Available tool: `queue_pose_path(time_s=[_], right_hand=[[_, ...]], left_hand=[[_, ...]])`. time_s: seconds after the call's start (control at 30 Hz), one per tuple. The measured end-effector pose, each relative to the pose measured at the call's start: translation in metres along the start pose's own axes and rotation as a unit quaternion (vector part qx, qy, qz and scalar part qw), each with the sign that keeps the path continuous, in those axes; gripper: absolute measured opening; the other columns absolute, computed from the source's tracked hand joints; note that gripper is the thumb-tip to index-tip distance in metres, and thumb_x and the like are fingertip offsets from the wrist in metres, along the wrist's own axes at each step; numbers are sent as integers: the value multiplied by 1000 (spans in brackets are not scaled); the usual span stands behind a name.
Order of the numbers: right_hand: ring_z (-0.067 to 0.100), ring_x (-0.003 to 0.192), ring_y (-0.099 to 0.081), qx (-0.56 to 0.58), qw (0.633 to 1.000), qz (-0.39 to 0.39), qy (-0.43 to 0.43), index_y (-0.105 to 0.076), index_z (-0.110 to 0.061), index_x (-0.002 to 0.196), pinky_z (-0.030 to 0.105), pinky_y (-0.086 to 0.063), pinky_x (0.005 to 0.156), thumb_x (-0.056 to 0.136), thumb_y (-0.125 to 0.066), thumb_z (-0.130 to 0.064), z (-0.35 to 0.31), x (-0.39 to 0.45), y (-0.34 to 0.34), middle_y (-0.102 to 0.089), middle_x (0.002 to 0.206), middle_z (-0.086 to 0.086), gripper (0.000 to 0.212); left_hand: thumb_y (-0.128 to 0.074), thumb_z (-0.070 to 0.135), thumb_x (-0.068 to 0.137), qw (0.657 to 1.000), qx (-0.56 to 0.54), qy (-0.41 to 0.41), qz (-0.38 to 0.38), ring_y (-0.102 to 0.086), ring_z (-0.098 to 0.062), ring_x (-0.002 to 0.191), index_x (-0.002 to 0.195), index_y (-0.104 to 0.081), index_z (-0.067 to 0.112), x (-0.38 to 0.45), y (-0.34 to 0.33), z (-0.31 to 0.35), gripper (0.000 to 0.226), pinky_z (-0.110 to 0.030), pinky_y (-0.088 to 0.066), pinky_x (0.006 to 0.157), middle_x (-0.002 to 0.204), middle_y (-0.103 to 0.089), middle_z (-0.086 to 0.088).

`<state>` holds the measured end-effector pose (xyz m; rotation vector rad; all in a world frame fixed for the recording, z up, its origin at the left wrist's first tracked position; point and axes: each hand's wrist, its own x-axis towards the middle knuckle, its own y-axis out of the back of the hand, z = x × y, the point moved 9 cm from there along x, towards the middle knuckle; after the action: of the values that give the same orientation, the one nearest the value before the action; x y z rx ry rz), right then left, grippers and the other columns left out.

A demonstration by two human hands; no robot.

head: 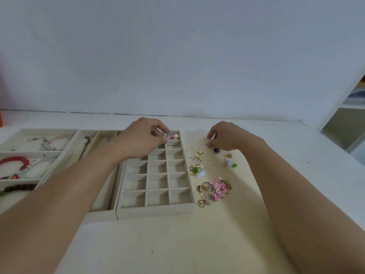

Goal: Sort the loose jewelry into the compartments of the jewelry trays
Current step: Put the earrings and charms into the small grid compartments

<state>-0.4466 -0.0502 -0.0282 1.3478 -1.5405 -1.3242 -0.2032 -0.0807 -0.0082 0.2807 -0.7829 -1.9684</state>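
A beige grid tray with many small square compartments lies in front of me. Its far right compartment holds a pink and cream piece. My left hand hovers over the tray's far end, fingers curled beside that compartment; whether it holds anything I cannot tell. Right of the tray, loose jewelry is scattered on the table: gold studs, a green and white cluster, a pink flower earring among rings. My right hand pinches a small pale round piece at the far end of the scatter, next to a blue bead.
Left of the grid tray sit a long-slot tray with chains and a larger tray holding a red bead bracelet, a pink bracelet and dark beads. A white wall rises behind the table. A white shelf unit stands at the right.
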Motion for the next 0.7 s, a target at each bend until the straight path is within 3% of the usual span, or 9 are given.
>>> queue_pose_path(time_s=[0.13, 0.3, 0.4, 0.47, 0.6, 0.7], right_hand=[[1, 72, -57, 12, 1000, 4, 12, -73, -18, 100, 20, -42, 60, 91, -72, -27, -7, -3, 1, -73, 90, -3, 12], [10, 88, -64, 35, 997, 38, 54, -68, -25, 86, 25, -45, 70, 95, -69, -27, -26, -20, 32, -71, 94, -8, 9], [1, 78, -64, 96, 988, 48, 112, -67, -27, 88, 17, -42, 60, 95, -68, -29, -50, -37, 51, -73, 84, -15, 7], [-4, 72, -67, 140, 979, 25, 148, -66, -26, 91, 11, -44, 54, 95, -68, -27, -69, -49, 53, -75, 82, -19, 5], [-2, 72, -67, 155, 970, 24, 187, -66, -25, 91, 18, -49, 62, 94, -69, -28, -93, -62, 55, -75, 82, -20, 4], [4, 76, -69, 195, 963, 21, 186, -70, -23, 93, 17, -51, 62, 94, -70, -30, -95, -65, 57, -76, 85, -15, 7]], left_hand=[[-74, 33, 88, 1000, -6, -4, -1, -52, 1, 49, 95, -70, 32, -2, -1, 3, 8, -12, -39, 47, 75, -72, 17], [-75, 33, 88, 1000, -2, -5, 1, -57, 5, 57, 96, -70, 33, -4, -2, 8, 10, -20, -44, 58, 82, -74, 11], [-77, 35, 86, 1000, -21, -13, -2, -62, 2, 66, 99, -71, 34, -7, -3, 18, 14, -17, -46, 56, 84, -74, 11], [-79, 35, 85, 998, -57, -21, -7, -69, -3, 78, 100, -71, 33, -10, -4, 27, 16, -17, -49, 67, 86, -76, 11], [-79, 29, 85, 987, -156, -30, -2, -73, -3, 75, 95, -71, 25, -13, -2, 39, 13, -11, -51, 66, 81, -78, 5], [-76, 22, 89, 988, -150, -18, 17, -73, -8, 72, 96, -71, 21, -13, 4, 36, 9, -23, -55, 71, 79, -78, 2]])
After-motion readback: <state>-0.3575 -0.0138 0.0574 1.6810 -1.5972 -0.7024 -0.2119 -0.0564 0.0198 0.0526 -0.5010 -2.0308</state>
